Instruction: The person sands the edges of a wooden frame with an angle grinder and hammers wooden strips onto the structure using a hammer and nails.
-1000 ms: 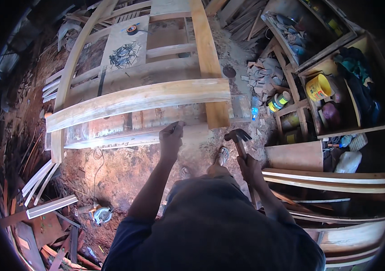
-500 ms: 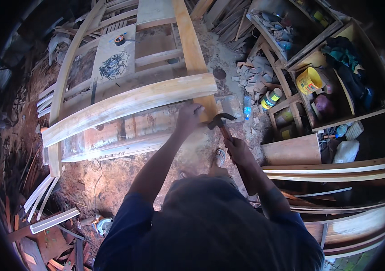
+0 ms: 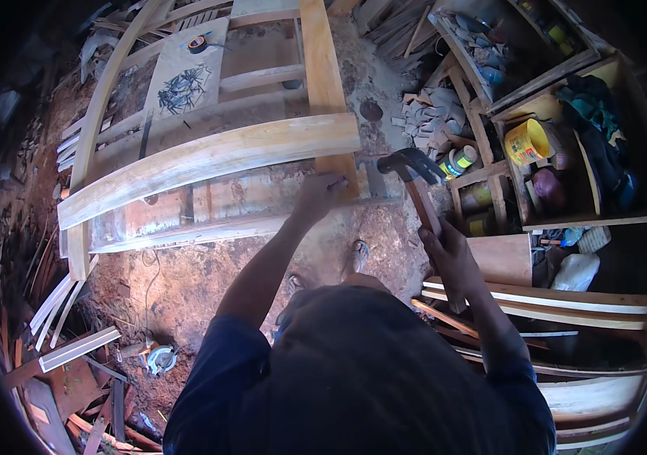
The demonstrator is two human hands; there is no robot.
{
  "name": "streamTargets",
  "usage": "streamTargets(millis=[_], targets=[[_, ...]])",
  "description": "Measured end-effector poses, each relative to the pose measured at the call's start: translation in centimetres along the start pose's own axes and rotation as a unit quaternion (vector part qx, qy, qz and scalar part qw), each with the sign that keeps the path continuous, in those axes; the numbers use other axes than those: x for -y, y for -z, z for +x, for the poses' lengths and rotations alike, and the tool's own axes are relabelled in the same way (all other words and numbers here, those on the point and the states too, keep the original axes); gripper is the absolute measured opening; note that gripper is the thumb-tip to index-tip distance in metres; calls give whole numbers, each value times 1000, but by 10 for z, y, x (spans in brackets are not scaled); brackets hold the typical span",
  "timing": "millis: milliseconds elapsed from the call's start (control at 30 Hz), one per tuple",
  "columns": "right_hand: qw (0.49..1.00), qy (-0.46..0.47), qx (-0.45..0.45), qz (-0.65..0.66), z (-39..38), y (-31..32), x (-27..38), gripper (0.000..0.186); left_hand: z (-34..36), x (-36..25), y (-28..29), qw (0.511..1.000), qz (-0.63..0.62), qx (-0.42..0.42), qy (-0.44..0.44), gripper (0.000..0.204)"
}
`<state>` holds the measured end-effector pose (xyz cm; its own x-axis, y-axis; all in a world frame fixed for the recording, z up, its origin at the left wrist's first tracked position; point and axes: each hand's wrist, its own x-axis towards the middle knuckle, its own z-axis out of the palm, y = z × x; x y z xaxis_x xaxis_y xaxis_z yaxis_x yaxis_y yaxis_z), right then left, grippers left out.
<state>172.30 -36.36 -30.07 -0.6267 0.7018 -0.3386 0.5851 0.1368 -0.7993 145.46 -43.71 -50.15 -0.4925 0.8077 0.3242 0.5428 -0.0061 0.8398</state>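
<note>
My right hand (image 3: 451, 258) is wrapped round the wooden handle of a claw hammer (image 3: 424, 208), its dark head raised to the right of the frame's corner. My left hand (image 3: 318, 199) is closed in a pinch at the near end of a yellowish upright board (image 3: 328, 76); anything between the fingertips is too small to make out. Just beyond that hand, a pale wide plank (image 3: 210, 165) lies across the upright board and, at its left end, across a second long board (image 3: 102, 106).
Beyond the plank, a heap of nails (image 3: 183, 89) and a roll of tape (image 3: 197, 44) lie on a panel. At right stand wooden boxes with a yellow bucket (image 3: 527, 142) and a can (image 3: 458, 161). A circular saw (image 3: 161, 359) sits at lower left near scrap wood (image 3: 73, 394).
My right hand has swung the hammer up and to the right, away from the board's end. The left hand stays pinched at the same spot while the view shifts slightly.
</note>
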Motion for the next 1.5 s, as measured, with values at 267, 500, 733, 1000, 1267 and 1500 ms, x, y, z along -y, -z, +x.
streamTargets(millis=[267, 500, 733, 1000, 1267, 1500], targets=[[970, 158, -17, -184, 17, 9, 50, 25, -2, -15, -7, 999, 4, -19, 43, 16], [953, 208, -39, -218, 21, -7, 71, 24, -3, -12, -3, 999, -6, -13, 37, 15], [932, 176, -49, -313, 28, -1, 78, 25, -2, -9, -6, 1000, 8, -5, 6, 17], [918, 199, -38, -340, 30, -19, 28, 25, 0, -15, -11, 1000, -18, -18, -2, 19], [954, 193, -120, -195, -7, 12, 153, 25, 24, 28, 29, 987, 149, 62, -12, 22], [897, 194, 5, -397, 36, -14, -7, 33, 35, 20, 7, 985, 137, 102, 3, 27]])
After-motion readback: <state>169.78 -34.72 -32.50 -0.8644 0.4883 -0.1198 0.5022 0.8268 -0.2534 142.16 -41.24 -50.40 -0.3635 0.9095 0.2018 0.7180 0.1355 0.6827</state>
